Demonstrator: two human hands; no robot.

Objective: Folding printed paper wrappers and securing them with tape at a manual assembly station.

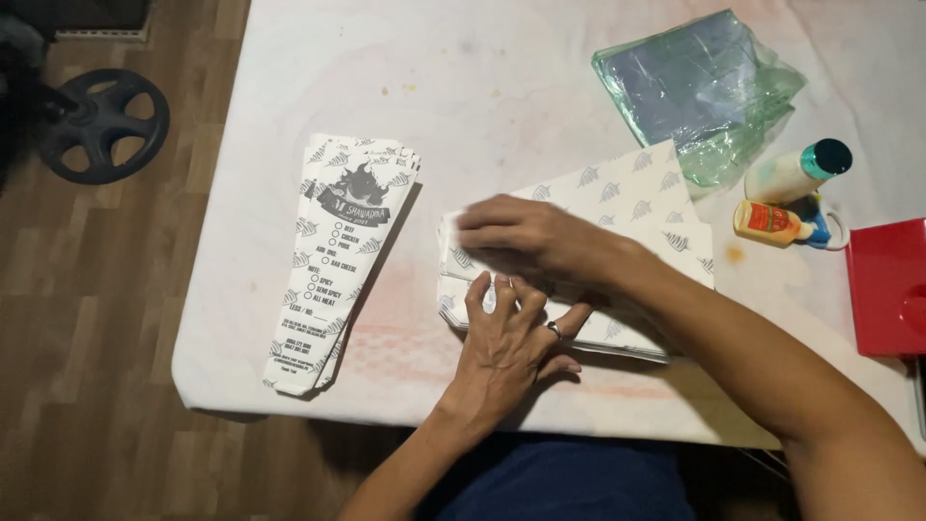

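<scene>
At frame centre I see a printed paper sheet (617, 207) on the white table (502, 87). My right hand (521, 236) lies flat across its left edge, fingers together, slightly blurred. My left hand (511, 338) presses just below with fingers spread, gripping nothing. A stack of finished paper sleeves (338, 260) lies left; glue bottles (786, 198) sit right.

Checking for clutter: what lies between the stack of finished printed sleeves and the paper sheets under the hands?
Only bare white table lies between the sleeve stack and the paper sheets, as the head view shows.
</scene>
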